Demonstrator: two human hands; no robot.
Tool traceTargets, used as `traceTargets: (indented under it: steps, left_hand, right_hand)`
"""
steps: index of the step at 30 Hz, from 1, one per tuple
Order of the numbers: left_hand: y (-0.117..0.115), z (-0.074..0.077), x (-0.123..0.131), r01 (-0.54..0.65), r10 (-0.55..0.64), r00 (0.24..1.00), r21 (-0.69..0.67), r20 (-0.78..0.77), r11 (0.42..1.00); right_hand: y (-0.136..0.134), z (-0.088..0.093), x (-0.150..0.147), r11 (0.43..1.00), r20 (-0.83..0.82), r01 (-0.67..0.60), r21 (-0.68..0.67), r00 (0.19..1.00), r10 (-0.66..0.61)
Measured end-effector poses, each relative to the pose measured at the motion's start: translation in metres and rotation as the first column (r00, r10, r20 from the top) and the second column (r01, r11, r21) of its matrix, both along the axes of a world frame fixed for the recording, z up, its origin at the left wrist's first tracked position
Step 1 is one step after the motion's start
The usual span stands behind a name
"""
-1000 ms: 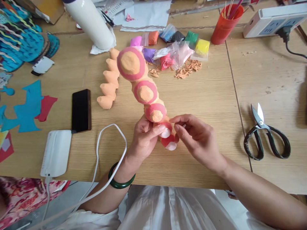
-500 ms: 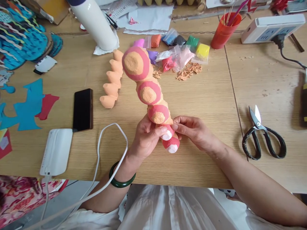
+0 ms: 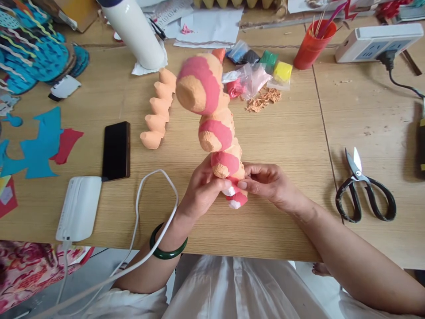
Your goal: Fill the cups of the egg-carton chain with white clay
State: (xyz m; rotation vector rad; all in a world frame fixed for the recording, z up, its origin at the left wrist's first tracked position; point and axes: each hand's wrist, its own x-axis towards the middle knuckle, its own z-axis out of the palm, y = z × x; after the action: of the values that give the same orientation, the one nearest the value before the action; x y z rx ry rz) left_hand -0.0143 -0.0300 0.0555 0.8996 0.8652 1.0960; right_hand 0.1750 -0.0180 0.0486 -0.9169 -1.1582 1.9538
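Between my two hands is an egg-carton strip (image 3: 215, 133), a row of bumps in orange with pink-red bands. The two bumps nearest me have white tips. Its far end is raised and tilted toward the head camera. My left hand (image 3: 207, 188) grips the near part from the left, thumb on a pink bump. From the other side my right hand (image 3: 265, 181) pinches the strip's edge with thumb and fingers; some fingertips are hidden behind it. A second, plain orange egg-carton strip (image 3: 157, 110) lies on the table to the left.
Bags of coloured clay (image 3: 249, 79) and orange crumbs (image 3: 264, 99) lie behind the strip. Scissors (image 3: 358, 177) rest at right. A phone (image 3: 115, 150), a white power bank (image 3: 79, 208) with a looping cable (image 3: 137, 212), a white bottle (image 3: 136, 35) and a red cup (image 3: 314, 46) stand around.
The egg-carton strip has turned and tipped in my hands, its far end shifting right so the bumps face more to the left. Both hands keep their hold.
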Motion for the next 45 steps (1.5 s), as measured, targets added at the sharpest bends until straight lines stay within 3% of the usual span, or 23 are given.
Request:
traceTargets:
  steps: [9,20,26,31,37,41,45]
  left_hand:
    - [0.001,-0.003,0.001,0.127,-0.126,0.989,-0.003,0.079,0.992]
    - [-0.001,-0.004,0.005,0.073,-0.07,0.997,-0.086,0.039,0.994]
    - [-0.01,-0.011,0.001,0.02,-0.017,0.996,0.034,-0.089,0.999]
    - [-0.012,-0.016,0.001,0.074,-0.075,0.996,-0.017,-0.045,0.997]
    - [-0.014,-0.018,0.002,0.055,-0.043,0.99,0.093,-0.131,0.994]
    - [-0.012,-0.015,0.004,0.098,-0.088,0.993,0.13,-0.084,0.987]
    - [-0.013,-0.015,0.004,0.126,-0.125,0.992,0.082,-0.012,0.989]
  right_hand:
    - [-0.001,0.0,-0.003,0.991,-0.055,0.133,-0.032,0.989,-0.135]
    - [-0.007,0.001,-0.005,0.985,-0.001,0.166,0.053,0.986,-0.166]
    - [-0.012,0.001,-0.009,0.978,0.022,0.189,0.085,0.981,-0.191]
    - [-0.013,0.003,-0.009,0.976,0.018,0.203,0.072,0.979,-0.205]
    - [-0.013,0.002,-0.009,0.976,0.018,0.21,0.059,0.977,-0.211]
    - [-0.013,0.002,-0.009,0.974,0.005,0.224,0.029,0.974,-0.225]
    - [-0.012,0.003,-0.008,0.971,-0.018,0.238,0.011,0.971,-0.238]
